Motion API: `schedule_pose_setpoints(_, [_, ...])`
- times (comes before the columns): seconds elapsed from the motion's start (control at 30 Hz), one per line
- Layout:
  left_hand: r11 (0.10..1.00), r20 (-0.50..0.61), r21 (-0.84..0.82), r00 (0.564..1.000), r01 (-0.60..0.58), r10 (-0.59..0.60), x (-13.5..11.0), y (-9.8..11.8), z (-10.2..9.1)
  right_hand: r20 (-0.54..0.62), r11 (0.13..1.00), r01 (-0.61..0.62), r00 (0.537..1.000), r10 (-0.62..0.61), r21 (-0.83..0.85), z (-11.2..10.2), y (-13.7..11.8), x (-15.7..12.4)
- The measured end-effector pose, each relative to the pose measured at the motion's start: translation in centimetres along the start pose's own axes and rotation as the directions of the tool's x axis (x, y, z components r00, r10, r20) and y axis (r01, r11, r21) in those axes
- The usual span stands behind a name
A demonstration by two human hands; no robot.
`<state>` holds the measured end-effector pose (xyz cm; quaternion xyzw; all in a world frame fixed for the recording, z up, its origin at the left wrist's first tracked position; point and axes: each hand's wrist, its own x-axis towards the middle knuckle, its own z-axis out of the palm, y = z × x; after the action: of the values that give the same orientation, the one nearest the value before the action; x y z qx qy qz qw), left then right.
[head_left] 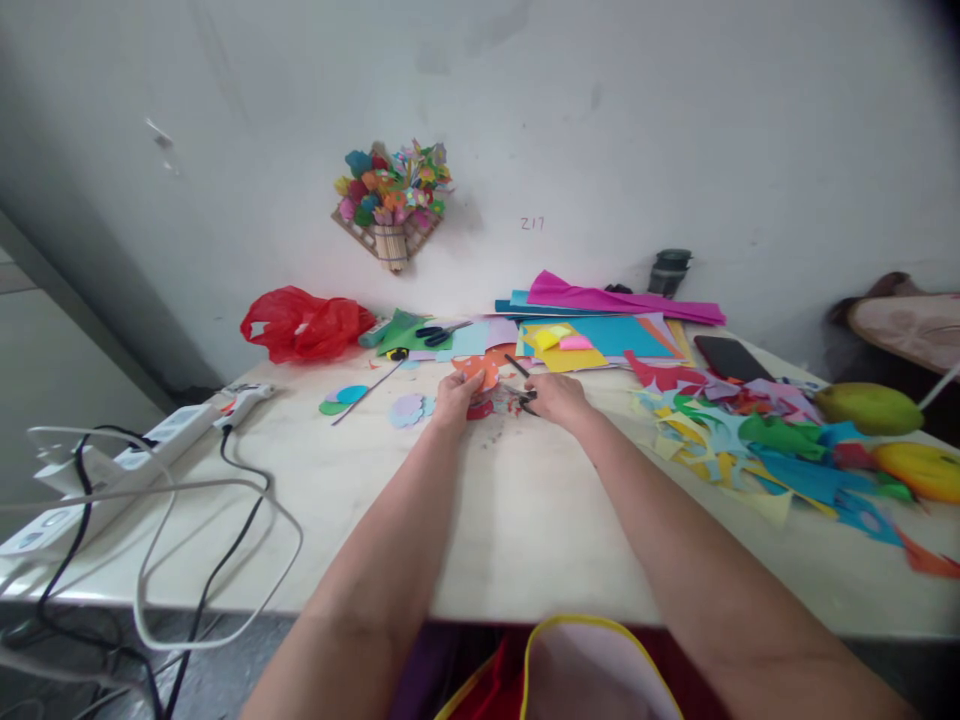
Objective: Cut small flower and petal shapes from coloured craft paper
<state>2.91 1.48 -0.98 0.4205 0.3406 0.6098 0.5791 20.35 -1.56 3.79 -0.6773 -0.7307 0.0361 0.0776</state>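
Observation:
My left hand point(454, 395) is closed on an orange paper piece point(478, 372), which shows small pale marks. Closed around the handles of a pair of scissors point(527, 397), my right hand point(556, 397) is just to the right of it. The scissor blades point left toward the orange paper. A thin black stick-like thing point(516, 366) angles up beside my right fingers; whether it belongs to the scissors I cannot tell. Below the hands lie a dark red paper piece point(480, 410) and tiny scraps. Left of my left hand rests a scalloped lilac paper shape point(406, 410).
Behind the hands are coloured paper sheets point(622, 335) and other scissors point(439, 333). A red plastic bag point(304, 325) sits back left. Paper scraps point(750, 440), a phone point(729, 358) and a green fruit point(866, 406) lie right. A power strip point(112, 480) with loose cables is left.

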Motion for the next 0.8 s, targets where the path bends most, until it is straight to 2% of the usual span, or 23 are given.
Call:
schedule_pose_setpoints(0.2, [0.999, 0.031, -0.024, 0.999, 0.027, -0.027, -0.3, 0.2, 0.2, -0.054, 0.991, -0.04, 0.997, 0.047, 0.128, -0.3, 0.8, 0.4])
schedule_pose_setpoints(0.4, [0.997, 0.058, -0.037, 0.996, 0.071, -0.069, -0.4, 0.3, 0.3, -0.076, 0.919, -0.032, 0.995, 0.067, 0.392, 0.7, 2.0, 1.5])
schedule_pose_setpoints(0.47, [0.996, 0.069, -0.038, 0.995, 0.075, -0.072, -0.5, 0.2, 0.3, -0.069, 0.832, -0.009, 0.996, 0.057, 0.555, 1.2, 2.3, 1.9])
schedule_pose_setpoints(0.57, [0.997, 0.09, -0.025, 0.993, 0.078, -0.075, -0.5, 0.1, 0.3, -0.048, 0.649, -0.006, 0.997, 0.065, 0.76, 1.8, 2.5, 2.1])
schedule_pose_setpoints(0.67, [0.996, 0.104, -0.008, 0.99, 0.092, -0.09, -0.3, -0.1, 0.2, -0.025, 0.531, -0.035, 0.994, 0.104, 0.847, 1.8, 2.0, 2.0])
schedule_pose_setpoints(0.8, [0.994, 0.094, 0.007, 0.99, 0.105, -0.105, 0.0, -0.3, -0.1, -0.013, 0.438, -0.034, 0.994, 0.105, 0.898, 1.5, 1.2, 1.5])
